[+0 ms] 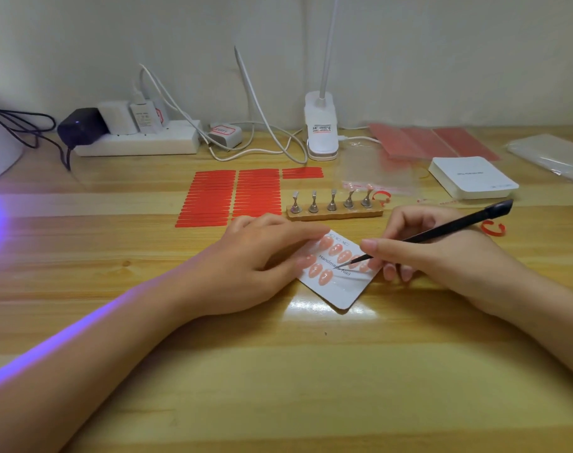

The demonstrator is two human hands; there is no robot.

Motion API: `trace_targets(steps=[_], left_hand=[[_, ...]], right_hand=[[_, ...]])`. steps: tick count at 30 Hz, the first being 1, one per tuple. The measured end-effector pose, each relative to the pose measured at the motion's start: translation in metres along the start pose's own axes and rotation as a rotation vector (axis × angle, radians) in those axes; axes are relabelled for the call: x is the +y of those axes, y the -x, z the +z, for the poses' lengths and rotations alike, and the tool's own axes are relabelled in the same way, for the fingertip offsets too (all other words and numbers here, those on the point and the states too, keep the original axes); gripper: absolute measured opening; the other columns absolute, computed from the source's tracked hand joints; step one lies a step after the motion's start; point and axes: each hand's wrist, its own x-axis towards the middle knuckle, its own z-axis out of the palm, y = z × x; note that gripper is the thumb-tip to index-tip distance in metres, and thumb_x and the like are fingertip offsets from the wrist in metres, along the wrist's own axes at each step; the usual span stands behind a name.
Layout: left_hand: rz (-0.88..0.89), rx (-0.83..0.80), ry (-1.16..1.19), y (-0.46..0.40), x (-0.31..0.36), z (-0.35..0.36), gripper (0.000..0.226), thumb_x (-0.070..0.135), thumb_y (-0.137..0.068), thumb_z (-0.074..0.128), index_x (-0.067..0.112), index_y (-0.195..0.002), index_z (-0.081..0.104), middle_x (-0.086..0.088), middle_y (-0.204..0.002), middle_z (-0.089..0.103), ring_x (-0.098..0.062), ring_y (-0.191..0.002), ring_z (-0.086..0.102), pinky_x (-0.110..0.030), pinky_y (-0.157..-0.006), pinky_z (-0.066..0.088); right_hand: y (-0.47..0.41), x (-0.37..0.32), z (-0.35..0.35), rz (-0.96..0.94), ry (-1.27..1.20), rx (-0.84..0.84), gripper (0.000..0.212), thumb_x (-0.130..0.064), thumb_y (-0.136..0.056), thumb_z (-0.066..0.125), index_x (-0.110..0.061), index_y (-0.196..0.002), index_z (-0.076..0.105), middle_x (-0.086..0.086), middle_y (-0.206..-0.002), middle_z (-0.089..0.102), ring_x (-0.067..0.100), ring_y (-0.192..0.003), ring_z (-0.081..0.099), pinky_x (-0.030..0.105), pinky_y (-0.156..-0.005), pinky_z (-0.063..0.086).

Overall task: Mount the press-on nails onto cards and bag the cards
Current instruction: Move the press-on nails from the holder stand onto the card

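While left hand (pixel 262 253) flattens card (pixel 339 282), mounting continues.
Right hand (pixel 419 246) pinches tool (pixel 441 232), tip among nails (pixel 335 250); next: press remaining nails.

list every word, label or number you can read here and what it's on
"Handmade Nail" on the white card under both hands, partly covered by the black tool.
Small marks along that card's top edge: too blurred to read.
Grey print on top of the stack of white cards: too blurred to read.
Sticker on the clip lamp base: too small to read.
Red-bordered labels on the chargers: unreadable.
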Motion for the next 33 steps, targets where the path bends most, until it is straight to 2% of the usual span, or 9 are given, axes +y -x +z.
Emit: trace_targets(steps=[5,8,11,12,16,18,21,24,33], left_hand=[[-0.01,0.015,-0.121,0.001,0.006,0.007,0.072,0.069,-0.068,0.048,0.045,-0.135,0.033,0.042,-0.104,0.028,0.029,-0.105,0.015,0.003,-0.091,0.006],[-0.038,0.015,-0.115,0.001,0.007,0.008,0.075,0.073,-0.065,0.047,0.05,-0.134,0.03,0.04,-0.105,0.027,0.025,-0.105,0.015,0.004,-0.091,0.006],[-0.113,-0.015,-0.076,0.001,0.005,0.008,0.072,0.074,-0.058,0.036,0.059,-0.128,0.024,0.027,-0.111,0.031,0.004,-0.109,0.02,-0.007,-0.091,0.02],[-0.127,-0.021,-0.069,0.001,0.005,0.008,0.073,0.074,-0.057,0.036,0.06,-0.127,0.023,0.026,-0.113,0.03,0.003,-0.109,0.02,-0.01,-0.089,0.021],[-0.108,-0.005,-0.105,0.001,0.006,0.009,0.081,0.081,-0.056,0.036,0.053,-0.132,0.028,0.026,-0.115,0.03,0.007,-0.107,0.019,0.005,-0.091,0.007],[-0.11,-0.008,-0.106,0.0,0.006,0.009,0.082,0.081,-0.056,0.037,0.052,-0.133,0.028,0.025,-0.117,0.031,0.007,-0.11,0.02,0.005,-0.091,0.005],[-0.111,-0.017,-0.083,0.0,0.006,0.01,0.082,0.08,-0.057,0.038,0.052,-0.134,0.026,0.025,-0.121,0.033,0.005,-0.119,0.023,-0.002,-0.095,0.012],[-0.094,-0.019,-0.086,-0.001,0.006,0.01,0.084,0.079,-0.058,0.037,0.049,-0.136,0.026,0.025,-0.134,0.035,0.007,-0.126,0.022,-0.017,-0.104,0.015],[-0.09,-0.051,-0.043,-0.002,0.007,0.011,0.082,0.078,-0.06,0.037,0.051,-0.136,0.022,0.036,-0.138,0.029,0.028,-0.113,0.018,-0.034,-0.113,0.013]], right_hand=[[-0.002,-0.004,0.0,0.044,0.011,-0.022,0.026,-0.027,-0.056,0.074,-0.009,-0.06,0.056,0.011,-0.063,0.07,0.01,-0.049,0.062,0.015,-0.041,0.045],[-0.004,-0.004,0.001,0.062,0.021,-0.034,0.026,-0.03,-0.055,0.075,-0.012,-0.059,0.056,0.008,-0.064,0.07,0.01,-0.052,0.064,0.015,-0.042,0.045],[-0.004,-0.003,0.002,0.071,0.002,-0.056,0.025,-0.028,-0.058,0.075,-0.011,-0.061,0.056,0.008,-0.063,0.07,0.009,-0.053,0.065,0.015,-0.042,0.043],[-0.004,-0.003,0.002,0.074,-0.004,-0.06,0.025,-0.027,-0.058,0.075,-0.012,-0.06,0.056,0.009,-0.064,0.07,0.009,-0.053,0.065,0.015,-0.042,0.043],[-0.006,-0.002,0.001,0.091,-0.032,-0.068,0.024,-0.027,-0.057,0.075,-0.013,-0.059,0.056,0.01,-0.065,0.07,0.009,-0.053,0.065,0.014,-0.042,0.044],[-0.006,-0.002,0.0,0.101,-0.038,-0.077,0.025,-0.028,-0.055,0.075,-0.013,-0.059,0.056,0.01,-0.065,0.07,0.009,-0.054,0.065,0.014,-0.042,0.044],[-0.007,-0.003,0.0,0.123,-0.046,-0.094,0.026,-0.028,-0.054,0.075,-0.012,-0.061,0.056,0.009,-0.064,0.07,0.008,-0.054,0.065,0.014,-0.042,0.044],[-0.008,-0.004,0.0,0.143,-0.053,-0.099,0.026,-0.027,-0.055,0.075,-0.011,-0.063,0.057,0.008,-0.062,0.07,0.008,-0.052,0.064,0.014,-0.041,0.044],[-0.011,-0.004,-0.001,0.156,-0.076,-0.132,0.018,-0.029,-0.053,0.075,-0.02,-0.058,0.061,0.004,-0.06,0.069,0.007,-0.051,0.064,0.012,-0.04,0.043]])
